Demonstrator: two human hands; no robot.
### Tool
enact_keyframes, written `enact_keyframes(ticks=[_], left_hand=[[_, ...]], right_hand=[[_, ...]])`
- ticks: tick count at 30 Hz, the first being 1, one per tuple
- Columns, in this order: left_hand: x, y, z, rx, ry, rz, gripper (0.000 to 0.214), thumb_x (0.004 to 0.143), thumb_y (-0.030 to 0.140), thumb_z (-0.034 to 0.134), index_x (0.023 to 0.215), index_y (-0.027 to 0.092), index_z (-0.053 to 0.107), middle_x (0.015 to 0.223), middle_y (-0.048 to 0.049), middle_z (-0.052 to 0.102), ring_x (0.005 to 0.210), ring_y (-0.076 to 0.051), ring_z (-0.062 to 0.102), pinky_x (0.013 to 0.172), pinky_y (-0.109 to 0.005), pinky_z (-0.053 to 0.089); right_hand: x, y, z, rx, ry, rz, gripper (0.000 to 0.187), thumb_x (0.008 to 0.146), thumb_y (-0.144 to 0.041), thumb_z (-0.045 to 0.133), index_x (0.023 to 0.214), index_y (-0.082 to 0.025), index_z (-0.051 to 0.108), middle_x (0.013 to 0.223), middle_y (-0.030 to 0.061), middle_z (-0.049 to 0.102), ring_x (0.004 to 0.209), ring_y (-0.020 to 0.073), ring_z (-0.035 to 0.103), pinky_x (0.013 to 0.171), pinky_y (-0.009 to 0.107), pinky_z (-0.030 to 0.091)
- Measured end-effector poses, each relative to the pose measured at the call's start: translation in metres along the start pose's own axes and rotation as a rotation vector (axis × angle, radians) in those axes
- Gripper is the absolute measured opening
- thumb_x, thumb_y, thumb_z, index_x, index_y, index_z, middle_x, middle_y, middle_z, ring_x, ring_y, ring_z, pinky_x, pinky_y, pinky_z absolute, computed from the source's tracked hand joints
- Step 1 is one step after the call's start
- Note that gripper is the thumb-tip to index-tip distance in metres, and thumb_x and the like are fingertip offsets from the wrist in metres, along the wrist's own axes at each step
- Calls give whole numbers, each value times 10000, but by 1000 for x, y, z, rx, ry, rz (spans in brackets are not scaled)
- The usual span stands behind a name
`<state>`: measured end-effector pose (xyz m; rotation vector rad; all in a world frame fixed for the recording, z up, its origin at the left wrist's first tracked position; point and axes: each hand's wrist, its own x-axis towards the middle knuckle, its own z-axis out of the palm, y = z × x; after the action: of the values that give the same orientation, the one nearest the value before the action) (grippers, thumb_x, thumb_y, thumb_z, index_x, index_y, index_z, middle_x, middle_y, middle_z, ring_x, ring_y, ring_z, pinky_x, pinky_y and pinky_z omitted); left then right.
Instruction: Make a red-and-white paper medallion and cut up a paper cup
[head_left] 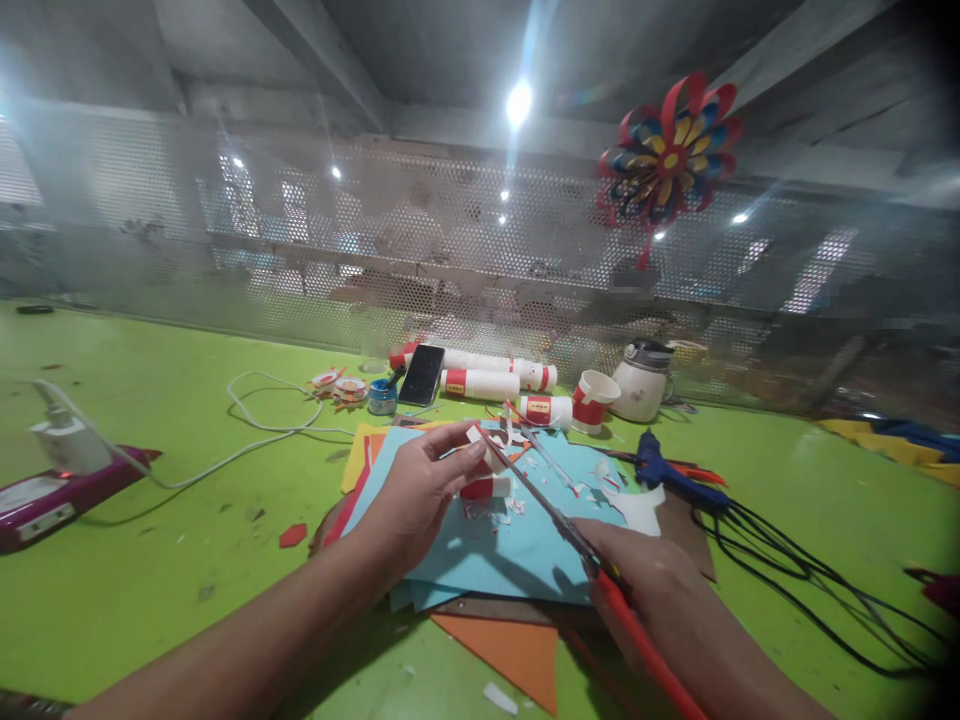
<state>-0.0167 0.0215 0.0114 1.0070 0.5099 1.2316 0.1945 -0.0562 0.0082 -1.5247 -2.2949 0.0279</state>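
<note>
My left hand (420,490) pinches a small cut piece of white and red paper cup (493,458) between thumb and fingers. In my right hand (652,575) is a pair of scissors (551,512) with red handles; its long blades point up and left, and the tips reach the cup piece. Whether the blades touch the paper, I cannot make out. Beneath both hands lies a stack of light blue paper sheets (450,562), strewn with white and red scraps. A larger white cut-out (637,508) rests on the sheets beside my right hand.
Behind the sheets are a black phone (422,375), stacked paper cups (480,385), an upright cup (595,400), a blue paint jar (382,397) and a white kettle (642,382). A blue glue gun (671,470) with black cable lies right; a purple power strip (67,498) lies left.
</note>
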Motion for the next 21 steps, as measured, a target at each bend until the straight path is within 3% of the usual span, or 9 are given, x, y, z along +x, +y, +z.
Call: enact_keyframes(ticks=[7,14,21], left_hand=[[-1,2,3,-4,7,-3,312,751,242,695,1025,92,686,1032,-170,685,902,-233,650,828,-334,477],[-3,3,6,-32,36,-5,256,728,227,718,958,115,709,999,-151,702,900,-225,658,806,-315,490],[-2,5,5,-82,87,-11,277,676,179,759,936,110,689,993,-140,704,884,-210,666,800,-303,502]], right_hand=[[-2,-1,1,13,37,-5,209,853,-260,448,884,-184,641,756,57,687,645,186,615,650,273,479],[-2,-1,2,11,-48,9,210,878,-324,434,828,-187,584,763,68,668,642,193,602,713,325,483],[-1,-1,1,50,-39,11,208,878,-317,416,857,-190,579,766,71,660,654,206,602,726,348,477]])
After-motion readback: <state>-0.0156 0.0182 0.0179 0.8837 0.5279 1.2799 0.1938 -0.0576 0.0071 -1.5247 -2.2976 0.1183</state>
